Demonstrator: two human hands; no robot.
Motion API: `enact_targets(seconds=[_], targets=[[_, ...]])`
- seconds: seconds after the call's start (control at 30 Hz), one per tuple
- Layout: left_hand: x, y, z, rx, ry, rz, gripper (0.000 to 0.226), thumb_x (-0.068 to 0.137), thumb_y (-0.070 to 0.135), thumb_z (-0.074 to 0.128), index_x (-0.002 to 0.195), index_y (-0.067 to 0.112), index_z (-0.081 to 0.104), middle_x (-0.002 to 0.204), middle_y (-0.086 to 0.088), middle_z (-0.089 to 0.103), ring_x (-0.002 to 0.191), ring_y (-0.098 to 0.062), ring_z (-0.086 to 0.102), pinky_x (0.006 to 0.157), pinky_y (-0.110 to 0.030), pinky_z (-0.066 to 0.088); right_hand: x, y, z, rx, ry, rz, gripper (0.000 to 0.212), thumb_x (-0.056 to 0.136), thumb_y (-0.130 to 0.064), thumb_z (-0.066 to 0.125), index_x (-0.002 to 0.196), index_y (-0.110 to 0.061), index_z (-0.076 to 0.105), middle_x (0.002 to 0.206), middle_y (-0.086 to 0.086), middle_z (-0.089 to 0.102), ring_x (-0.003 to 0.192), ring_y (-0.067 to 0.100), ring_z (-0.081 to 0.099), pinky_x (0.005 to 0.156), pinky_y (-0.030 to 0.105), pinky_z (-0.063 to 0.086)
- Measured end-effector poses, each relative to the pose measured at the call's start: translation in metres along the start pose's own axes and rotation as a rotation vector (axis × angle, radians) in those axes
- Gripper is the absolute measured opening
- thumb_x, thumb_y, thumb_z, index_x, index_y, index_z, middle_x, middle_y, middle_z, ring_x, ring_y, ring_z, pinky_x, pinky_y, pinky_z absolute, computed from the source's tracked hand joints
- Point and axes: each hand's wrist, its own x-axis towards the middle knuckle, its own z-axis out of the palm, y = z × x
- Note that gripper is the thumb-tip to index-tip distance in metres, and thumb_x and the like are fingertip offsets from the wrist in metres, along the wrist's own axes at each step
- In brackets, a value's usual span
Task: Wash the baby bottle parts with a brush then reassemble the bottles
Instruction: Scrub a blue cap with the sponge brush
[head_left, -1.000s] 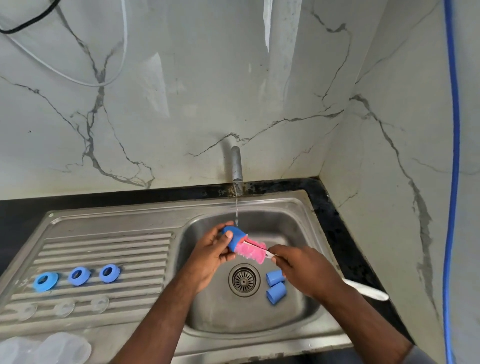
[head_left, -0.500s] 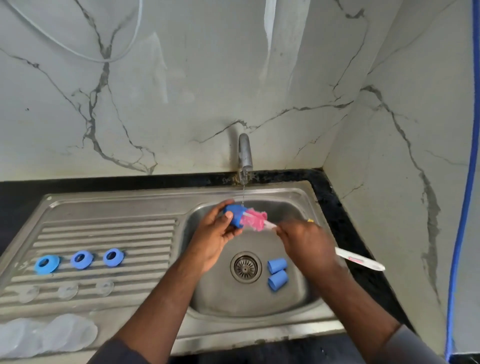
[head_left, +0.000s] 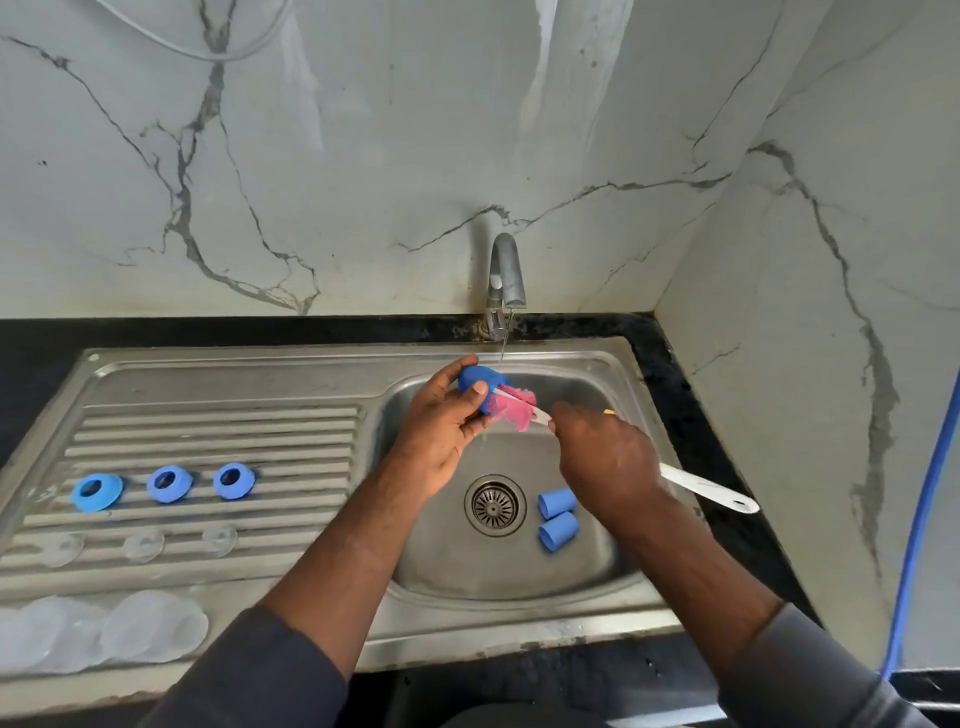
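A blue bottle cap (head_left: 480, 384) is gripped in the left hand (head_left: 441, 428), with the thumb pressed on its near side, the fingers curled behind it, and its open mouth turned toward the right hand (head_left: 608, 460). The pink head of the bottle brush (head_left: 511, 402) is pushed partly into that mouth. The white brush handle (head_left: 706, 489) is clasped in the right hand, the fingers closed round it and the long end left sticking out past the wrist. The cap is held just under a thin stream of water (head_left: 503, 343) from the tap (head_left: 506, 275), which stands directly beyond the grip.

Below the grip, nearer the person, two more blue caps (head_left: 557, 503) lie side by side on the basin floor, just right of the drain (head_left: 494, 505). Well to the left of the grip, three blue collar rings (head_left: 169, 484) are laid in a row on the ribbed drainboard (head_left: 218, 415). Three clear teats (head_left: 144, 544) sit in a nearer row, and clear bottle bodies (head_left: 150, 626) are set at the near left corner.

The step in hand is judged to be the scrubbing of the caps, with reassembly not yet begun. Whether the other parts are already washed cannot be told. For the next move, the brush is likely to need twisting inside the cap and then drawing out. The cap must be held firmly against that twist, since wet plastic may slip. It would then be rinsed under the stream and set aside, and one of the caps from the basin floor taken up.
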Motion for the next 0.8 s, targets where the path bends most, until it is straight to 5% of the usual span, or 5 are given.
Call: enact_targets(seconds=[0.2, 0.4, 0.57, 0.67, 0.8], targets=[[0.002, 0.006, -0.008, -0.052, -0.053, 0.004, 0.043, 0.096, -0.012, 0.049, 0.136, 0.005, 0.054, 0.118, -0.017, 0.066, 0.102, -0.026, 0.069, 0.093, -0.037, 0.056, -0.003, -0.003, -0.002, 0.259, 0.094, -0.058, 0.022, 0.088, -0.025, 0.073, 0.099, -0.011, 0.060, 0.089, 0.007, 0.066, 0.077, 0.035, 0.063, 0.060, 0.034, 0.041], [0.000, 0.011, -0.015, -0.150, -0.165, 0.019, 0.046, 0.096, -0.013, 0.041, 0.134, 0.009, 0.055, 0.130, -0.025, 0.057, 0.120, -0.038, 0.059, 0.099, -0.040, 0.052, 0.003, 0.007, 0.000, 0.497, -0.054, -0.030, 0.025, 0.102, -0.026, 0.054, 0.081, -0.018, 0.065, 0.065, -0.005, 0.064, 0.065, 0.015, 0.060, 0.064, 0.041, 0.051], [0.000, 0.009, -0.005, -0.190, -0.090, 0.045, 0.032, 0.092, 0.029, 0.065, 0.118, 0.012, 0.060, 0.114, -0.017, 0.057, 0.105, -0.031, 0.060, 0.089, -0.034, 0.057, 0.003, -0.002, 0.000, 0.441, -0.046, -0.083, 0.015, 0.095, -0.029, 0.066, 0.097, -0.015, 0.063, 0.076, 0.001, 0.069, 0.071, 0.022, 0.064, 0.067, 0.039, 0.051], [-0.002, 0.014, 0.002, -0.068, -0.037, 0.034, 0.040, 0.080, 0.033, 0.069, 0.118, 0.020, 0.065, 0.108, 0.000, 0.060, 0.087, -0.014, 0.061, 0.073, -0.027, 0.055, 0.000, -0.009, -0.002, 0.517, -0.055, -0.055, 0.030, 0.087, -0.028, 0.075, 0.107, -0.021, 0.053, 0.079, -0.003, 0.070, 0.073, 0.022, 0.068, 0.067, 0.038, 0.054], [-0.002, 0.018, -0.007, 0.030, -0.066, -0.055, 0.053, 0.081, 0.037, 0.067, 0.133, 0.034, 0.061, 0.116, 0.005, 0.062, 0.088, -0.012, 0.058, 0.085, -0.035, 0.050, -0.005, -0.011, -0.001, 0.348, -0.016, -0.100, 0.020, 0.095, -0.037, 0.063, 0.104, -0.026, 0.050, 0.079, -0.007, 0.071, 0.076, 0.024, 0.068, 0.067, 0.043, 0.055]])
